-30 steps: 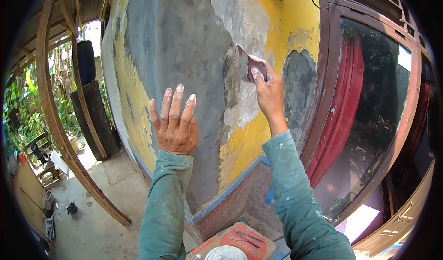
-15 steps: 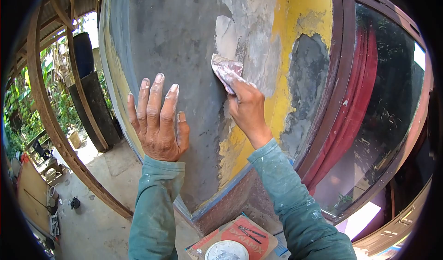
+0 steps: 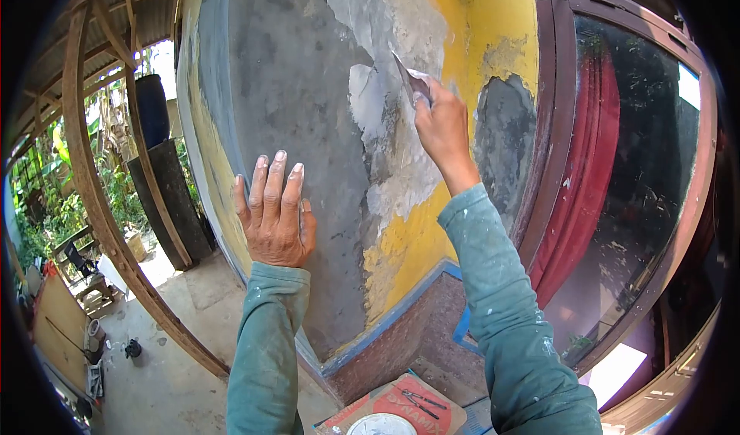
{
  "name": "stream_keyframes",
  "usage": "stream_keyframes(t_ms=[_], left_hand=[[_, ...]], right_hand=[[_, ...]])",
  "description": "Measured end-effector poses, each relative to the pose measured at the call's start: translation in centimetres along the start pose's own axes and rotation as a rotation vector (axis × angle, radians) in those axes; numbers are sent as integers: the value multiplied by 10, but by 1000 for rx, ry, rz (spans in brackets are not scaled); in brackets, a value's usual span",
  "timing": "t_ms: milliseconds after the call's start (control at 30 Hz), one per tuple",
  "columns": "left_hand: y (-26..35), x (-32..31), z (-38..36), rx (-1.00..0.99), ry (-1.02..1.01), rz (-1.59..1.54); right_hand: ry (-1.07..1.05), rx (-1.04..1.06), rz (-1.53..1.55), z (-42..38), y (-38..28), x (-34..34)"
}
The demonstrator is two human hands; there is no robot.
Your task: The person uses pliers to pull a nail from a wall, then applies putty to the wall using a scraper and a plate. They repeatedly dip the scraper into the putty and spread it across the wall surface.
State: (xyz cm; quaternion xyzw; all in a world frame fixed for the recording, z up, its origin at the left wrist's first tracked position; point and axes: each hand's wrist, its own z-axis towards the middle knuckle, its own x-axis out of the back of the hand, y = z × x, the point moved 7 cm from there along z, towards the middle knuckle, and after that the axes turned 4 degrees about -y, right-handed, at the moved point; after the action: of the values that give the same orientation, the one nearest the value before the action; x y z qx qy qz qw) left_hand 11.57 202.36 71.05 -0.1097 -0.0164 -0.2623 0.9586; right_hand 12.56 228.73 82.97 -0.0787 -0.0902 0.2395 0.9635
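Observation:
My right hand (image 3: pixel 443 130) grips a thin scraper (image 3: pixel 410 79), its blade tilted and its edge at the patchy pale plaster of the wall. My left hand (image 3: pixel 275 215) is held up, fingers stretched out, over the grey part of the wall (image 3: pixel 289 72); whether it touches the surface I cannot tell. A whitish patch (image 3: pixel 367 99) lies left of the scraper, and yellow paint (image 3: pixel 412 242) shows below it.
Below stands a round white container (image 3: pixel 381 425) by a red and brown bag (image 3: pixel 439 404) with pliers (image 3: pixel 420 402) on it. A window with a red curtain (image 3: pixel 590 165) is at the right, a wooden post (image 3: pixel 104 211) at the left.
My right hand has moved up and right with the scraper, whose blade now appears nearly edge-on. My left hand sits slightly lower and to the right in view, still spread.

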Motion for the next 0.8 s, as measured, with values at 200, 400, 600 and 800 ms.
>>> stream_keyframes(t_ms=[200, 400, 600, 800], left_hand=[[0, -2, -2, 9, -16, 17], [-1, -3, -2, 3, -21, -6], [-2, -6, -3, 16, -6, 16], [-2, -4, -2, 12, 4, 3]], right_hand=[[-21, 204, -83, -39, -51, -36], [-306, 269, -8, -156, -28, -42], [-116, 11, 164, -88, -6, -9], [-98, 98, -194, -136, -37, -75]])
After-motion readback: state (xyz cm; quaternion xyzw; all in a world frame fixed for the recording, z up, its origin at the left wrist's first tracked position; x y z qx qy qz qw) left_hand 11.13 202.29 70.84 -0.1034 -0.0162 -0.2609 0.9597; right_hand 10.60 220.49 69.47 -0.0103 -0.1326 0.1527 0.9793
